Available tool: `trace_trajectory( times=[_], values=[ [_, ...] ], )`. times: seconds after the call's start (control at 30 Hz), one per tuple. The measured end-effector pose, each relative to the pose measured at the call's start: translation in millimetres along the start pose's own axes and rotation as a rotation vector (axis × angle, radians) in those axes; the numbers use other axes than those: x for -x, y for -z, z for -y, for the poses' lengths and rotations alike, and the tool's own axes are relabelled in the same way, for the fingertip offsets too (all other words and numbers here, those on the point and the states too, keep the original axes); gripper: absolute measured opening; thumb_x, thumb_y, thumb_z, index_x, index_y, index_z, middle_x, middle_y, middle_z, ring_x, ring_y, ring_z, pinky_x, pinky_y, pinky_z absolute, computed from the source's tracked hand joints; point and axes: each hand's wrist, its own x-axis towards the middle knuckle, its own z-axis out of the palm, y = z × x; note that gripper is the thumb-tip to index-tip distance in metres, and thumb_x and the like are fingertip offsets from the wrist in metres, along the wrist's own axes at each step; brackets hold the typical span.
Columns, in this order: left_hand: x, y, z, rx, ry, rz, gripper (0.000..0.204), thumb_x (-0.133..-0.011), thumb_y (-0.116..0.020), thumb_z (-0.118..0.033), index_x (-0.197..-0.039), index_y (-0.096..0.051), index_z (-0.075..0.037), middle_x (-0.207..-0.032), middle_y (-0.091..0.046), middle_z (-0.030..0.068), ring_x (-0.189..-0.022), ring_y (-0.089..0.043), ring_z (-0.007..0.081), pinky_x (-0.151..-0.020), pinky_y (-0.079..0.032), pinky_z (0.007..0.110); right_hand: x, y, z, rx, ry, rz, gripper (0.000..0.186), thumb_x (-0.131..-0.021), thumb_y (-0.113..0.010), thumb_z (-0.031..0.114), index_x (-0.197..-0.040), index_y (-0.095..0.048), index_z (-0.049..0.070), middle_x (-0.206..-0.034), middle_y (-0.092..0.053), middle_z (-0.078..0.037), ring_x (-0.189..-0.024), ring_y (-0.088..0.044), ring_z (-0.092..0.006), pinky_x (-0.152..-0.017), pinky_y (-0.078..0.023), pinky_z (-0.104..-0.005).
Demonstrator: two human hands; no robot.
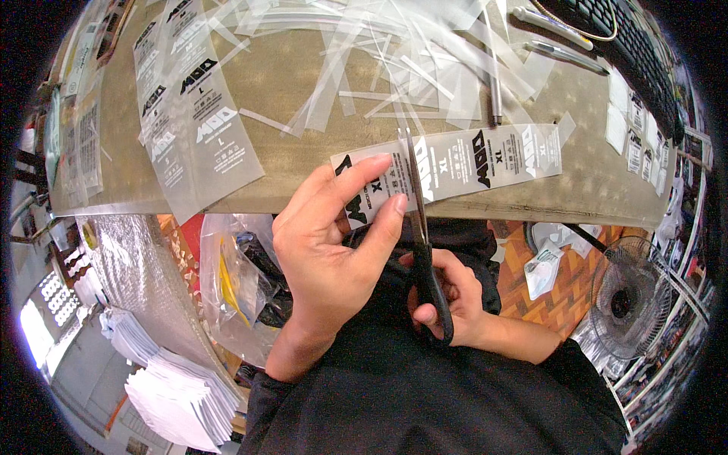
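Note:
My left hand point(330, 235) holds the near left end of a strip of see-through printed labels point(508, 161), thumb and forefinger closed on it. The strip lies across the table's front edge, bearing black and white print. In my right hand point(459, 299) are black-handled scissors point(429, 288), fingers in the loops. Their blades point away from me and cross the strip just right of my left fingertips. I cannot tell whether the blades have cut through there. Other fingers of my left hand curl behind, partly hidden.
Thin film offcuts point(364, 68) are strewn over the table point(303, 186). Wider printed film sheets point(201, 129) lie left. A pen point(567, 57), a metal rod point(494, 98) and a keyboard point(637, 45) are on the right. Below stand a fan point(626, 303) and white stacked sheets point(182, 402).

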Motion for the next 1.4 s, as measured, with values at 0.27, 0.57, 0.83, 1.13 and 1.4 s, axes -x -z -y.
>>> trace_trajectory(
  times=[0.27,0.57,0.83,1.13,1.4],
  values=[
    [-2.2,0.3,-2.1,0.094,0.014,0.027,0.029,-0.07,-0.064,0.005,-0.099,-0.064,-0.001,-0.073,-0.052,0.0035,-0.061,-0.047,0.0053,-0.049,-0.036,0.018,0.5,0.1,4.7,0.047,-0.022,-0.022,0.052,-0.077,-0.071,0.022,-0.118,-0.046,0.001,-0.054,-0.034,0.006,-0.048,-0.031,-0.0029,-0.045,-0.024,-0.0196],
    [-3.9,15.6,-23.8,0.501,0.208,0.221,0.041,-0.075,-0.057,0.009,-0.111,-0.039,-0.003,-0.099,-0.053,0.0109,-0.086,-0.055,0.0111,-0.064,-0.049,0.022,-15.6,31.4,71.2,0.046,0.006,-0.252,0.056,-0.074,-0.073,0.011,-0.119,-0.04,0.001,-0.073,-0.061,-0.009,-0.06,-0.059,-0.0129,-0.05,-0.047,-0.023],
    [-10.3,26.2,-39.6,0.381,0.159,0.405,0.045,-0.072,-0.061,0.006,-0.11,-0.039,-0.004,-0.093,-0.058,0.0093,-0.077,-0.057,0.0098,-0.059,-0.046,0.02,-38.7,25.9,89.1,0.039,0.04,-0.238,0.063,-0.071,-0.073,0.004,-0.122,-0.037,0.003,-0.09,-0.062,-0.013,-0.086,-0.062,-0.02,-0.072,-0.05,-0.0279],
    [-19.5,15.0,-22.8,0.073,-0.411,-0.037,0.025,-0.066,-0.054,0.011,-0.085,-0.064,-0.003,-0.1,-0.056,0.0129,-0.064,-0.055,0.0128,-0.056,-0.043,0.022,-57.1,35.1,96.2,0.058,0.111,-0.29,0.053,-0.078,-0.068,0.014,-0.122,-0.039,0.004,-0.087,-0.065,-0.014,-0.073,-0.061,-0.0145,-0.056,-0.047,-0.0222],
    [-10.5,13.4,-23.4,0.625,0.038,0.01,0.022,-0.081,-0.047,0.005,-0.102,-0.056,0.002,-0.093,-0.056,0.012,-0.072,-0.057,0.0137,-0.063,-0.047,0.024,-36.4,42.5,89.3,0.058,0.043,-0.207,0.06,-0.073,-0.074,0.022,-0.119,-0.043,0.001,-0.067,-0.055,-0.002,-0.054,-0.054,-0.0097,-0.047,-0.042,-0.0218]
  ],
)
